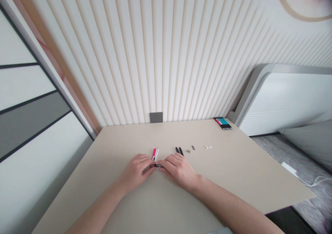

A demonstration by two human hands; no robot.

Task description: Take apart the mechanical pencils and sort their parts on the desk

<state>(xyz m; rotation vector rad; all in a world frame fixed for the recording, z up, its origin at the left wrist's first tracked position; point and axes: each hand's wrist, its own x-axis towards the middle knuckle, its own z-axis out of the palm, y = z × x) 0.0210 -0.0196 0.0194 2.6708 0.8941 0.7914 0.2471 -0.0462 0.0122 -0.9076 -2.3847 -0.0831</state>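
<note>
From the head view, the left hand [135,173] and the right hand [178,171] rest low on a matte beige worktop [233,171], forearms angled inward so that the fingertips meet at the centre, a pose that seems to steady small work; both grips look closed, pinched from either side on a short black pen piece [157,165] of smooth dark plastic; a slim grey shaft [146,169] runs out under the left fingers, though I cannot tell whether that hand holds it; just ahead lie a glossy pink-and-white pen body [155,154] and, to the right, two black pen pieces [179,151], then tiny metal parts [190,149] and small white plastic bits [208,146], spaced apart in a loose line, apparently to keep each kind separate and within reach; a tight bundle of slender pens [223,123], banded teal, pink and black, sits at the far corner against the ribbed cream wall panelling [129,54], near a grey wall socket [156,117]; beyond the right edge, a white charger [288,168] lies on the grey carpet [311,196].
</note>
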